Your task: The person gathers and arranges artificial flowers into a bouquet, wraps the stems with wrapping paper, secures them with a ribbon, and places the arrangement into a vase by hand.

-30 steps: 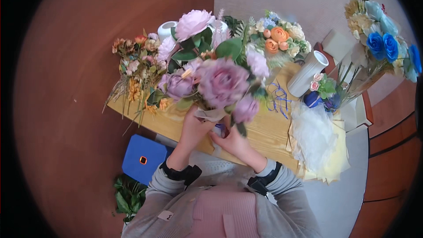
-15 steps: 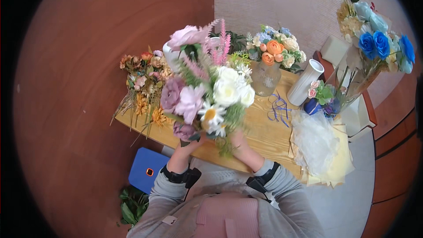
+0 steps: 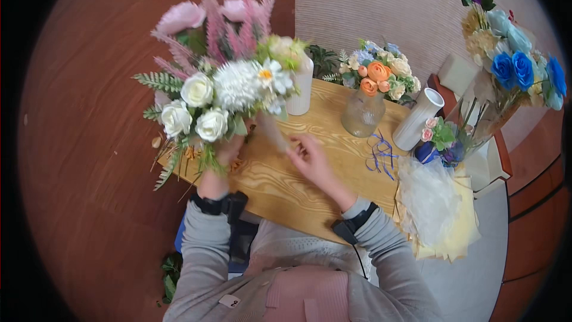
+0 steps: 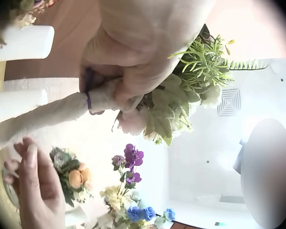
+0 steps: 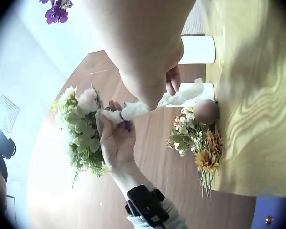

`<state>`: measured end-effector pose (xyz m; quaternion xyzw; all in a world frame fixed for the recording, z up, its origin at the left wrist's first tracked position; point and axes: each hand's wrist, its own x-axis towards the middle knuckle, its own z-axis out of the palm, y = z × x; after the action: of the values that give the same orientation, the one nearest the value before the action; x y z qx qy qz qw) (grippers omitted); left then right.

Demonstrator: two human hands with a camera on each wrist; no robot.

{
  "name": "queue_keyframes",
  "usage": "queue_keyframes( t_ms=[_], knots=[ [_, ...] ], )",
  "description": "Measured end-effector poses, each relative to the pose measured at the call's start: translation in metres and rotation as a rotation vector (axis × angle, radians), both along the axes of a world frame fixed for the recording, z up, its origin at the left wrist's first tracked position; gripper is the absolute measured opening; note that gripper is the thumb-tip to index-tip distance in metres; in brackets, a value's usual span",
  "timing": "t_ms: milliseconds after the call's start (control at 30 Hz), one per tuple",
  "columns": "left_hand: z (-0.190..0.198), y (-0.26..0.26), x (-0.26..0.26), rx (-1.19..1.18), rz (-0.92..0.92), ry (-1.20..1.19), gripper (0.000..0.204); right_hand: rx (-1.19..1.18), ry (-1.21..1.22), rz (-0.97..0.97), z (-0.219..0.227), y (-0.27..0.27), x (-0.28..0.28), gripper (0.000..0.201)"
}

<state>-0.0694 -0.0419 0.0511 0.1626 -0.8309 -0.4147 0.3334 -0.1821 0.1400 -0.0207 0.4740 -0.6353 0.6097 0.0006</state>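
My left hand (image 3: 229,150) grips a bouquet (image 3: 235,86) by its stems, raised at the left over the table. It mixes white roses, a white chrysanthemum, daisies, pink plumes and large pink blooms. In the left wrist view, crinkled white paper (image 4: 43,112) wraps the stems, tied with a thin purple ribbon (image 4: 89,93) just below the fingers of my left hand. My right hand (image 3: 311,161) is beside the lower end of the paper, fingers loosely bent; the left wrist view shows its fingertips (image 4: 27,143) close to the wrapped stems. Blooms partly hide my left hand in the head view.
Orange and cream flowers stand in a glass vase (image 3: 362,113). White vases (image 3: 419,120) stand on the wooden table (image 3: 280,185), near a blue ribbon (image 3: 380,155), tissue sheets (image 3: 432,197) and tall blue flowers (image 3: 513,70). Dried-looking flowers (image 5: 207,152) lie at the table's left edge.
The bouquet has turned to show its white side and moved up and left with my left hand. My right hand has come off the gathered stems toward the paper's lower end.
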Motion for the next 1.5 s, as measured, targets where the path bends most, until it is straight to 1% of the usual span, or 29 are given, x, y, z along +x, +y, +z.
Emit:
queue_keyframes(
  t_ms=[33, 67, 100, 133, 167, 200, 267, 300, 367, 400, 467, 500, 533, 600, 633, 667, 733, 767, 833, 867, 900, 1000, 1067, 1100, 1133, 1300, 1367, 1400, 1500],
  knots=[
    [0.037, 0.010, 0.004, -0.022, 0.043, -0.116, 0.028, -0.008, 0.052, -0.128, -0.008, -0.008, -0.016, 0.033],
    [0.058, 0.011, 0.000, -0.045, 0.086, -0.231, 0.027, -0.017, 0.105, -0.257, -0.014, -0.015, -0.033, 0.036],
    [0.035, -0.038, -0.020, -0.499, 0.152, -0.134, 0.025, -0.020, 0.107, -0.257, -0.016, -0.022, -0.049, 0.036],
    [0.011, -0.084, -0.039, -0.952, 0.217, -0.030, 0.024, -0.007, 0.052, -0.291, -0.016, -0.029, -0.066, 0.041],
    [0.070, -0.031, -0.042, -0.108, 0.061, 0.142, 0.024, 0.007, -0.004, -0.324, -0.016, -0.036, -0.079, 0.047],
    [0.079, -0.051, -0.059, 0.012, -0.102, 0.352, 0.029, 0.005, -0.002, -0.325, -0.014, -0.044, -0.090, 0.047],
    [0.113, -0.035, -0.081, 0.157, -0.397, 0.452, 0.035, 0.018, -0.035, -0.355, -0.011, -0.060, -0.110, 0.062],
    [0.124, -0.030, -0.089, 0.155, -0.398, 0.454, 0.035, 0.016, -0.033, -0.355, -0.013, -0.068, -0.120, 0.062],
    [0.140, -0.027, -0.107, 0.048, -0.375, 0.582, 0.036, -0.002, 0.109, -0.432, -0.014, -0.083, -0.140, 0.077],
    [0.140, -0.035, -0.119, 0.047, -0.377, 0.586, 0.036, -0.004, 0.113, -0.434, -0.016, -0.090, -0.149, 0.077],
    [0.129, -0.055, -0.151, -0.261, -0.238, 0.743, 0.034, 0.014, 0.140, -0.511, -0.016, -0.101, -0.162, 0.088],
    [0.124, -0.068, -0.162, -0.514, 0.002, 0.622, 0.038, 0.014, 0.140, -0.510, -0.016, -0.105, -0.166, 0.088],
    [0.120, -0.072, -0.175, -0.415, -0.207, 0.628, 0.040, 0.030, 0.102, -0.493, -0.014, -0.108, -0.169, 0.091],
    [0.085, -0.114, -0.225, -0.595, -0.123, 0.683, 0.038, 0.050, 0.061, -0.478, -0.013, -0.111, -0.172, 0.094],
    [0.109, -0.066, -0.193, -0.829, -0.014, 0.687, 0.035, 0.070, 0.057, -0.476, -0.012, -0.112, -0.172, 0.095],
    [0.084, -0.096, -0.224, -0.001, -0.535, 0.667, 0.036, 0.093, 0.053, -0.475, -0.011, -0.112, -0.174, 0.096],
    [0.067, -0.110, -0.238, -0.488, -0.283, 0.652, 0.037, 0.106, 0.017, -0.448, -0.009, -0.112, -0.174, 0.094],
    [0.057, -0.112, -0.245, -0.485, -0.283, 0.651, 0.037, 0.115, -0.019, -0.419, -0.010, -0.112, -0.176, 0.093],
    [0.042, -0.116, -0.258, 0.045, -0.737, 0.421, 0.039, 0.099, -0.017, -0.409, -0.013, -0.116, -0.180, 0.093],
    [0.039, -0.118, -0.260, 0.046, -0.738, 0.420, 0.039, 0.081, -0.014, -0.400, -0.015, -0.117, -0.183, 0.093],
    [-0.018, -0.112, -0.180, 0.033, -0.711, 0.401, 0.040, 0.082, -0.015, -0.401, -0.015, -0.117, -0.183, 0.093],
    [-0.029, -0.104, -0.189, -0.006, -0.631, 0.343, 0.041, 0.051, 0.005, -0.403, -0.014, -0.121, -0.181, 0.094],
    [-0.032, -0.100, -0.201, -0.033, -0.578, 0.306, 0.042, -0.040, 0.003, -0.384, -0.015, -0.124, -0.182, 0.092],
    [-0.003, -0.094, -0.256, -0.047, -0.552, 0.287, 0.043, -0.039, 0.003, -0.387, -0.014, -0.124, -0.181, 0.092],
    [-0.037, -0.095, -0.211, -0.059, -0.526, 0.268, 0.044, -0.019, 0.000, -0.392, -0.011, -0.122, -0.180, 0.090],
    [-0.045, -0.091, -0.230, -0.121, -0.387, 0.167, 0.047, -0.015, 0.052, -0.424, -0.020, -0.128, -0.185, 0.087],
    [-0.047, -0.091, -0.239, -0.149, -0.331, 0.129, 0.048, -0.069, 0.044, -0.369, -0.025, -0.131, -0.191, 0.087],
    [0.000, -0.099, -0.308, -0.162, -0.304, 0.110, 0.049, -0.068, 0.044, -0.370, -0.023, -0.129, -0.188, 0.087],
    [-0.004, -0.103, -0.317, -0.199, -0.216, 0.049, 0.051, -0.064, 0.114, -0.429, -0.016, -0.125, -0.180, 0.087]
  ],
)
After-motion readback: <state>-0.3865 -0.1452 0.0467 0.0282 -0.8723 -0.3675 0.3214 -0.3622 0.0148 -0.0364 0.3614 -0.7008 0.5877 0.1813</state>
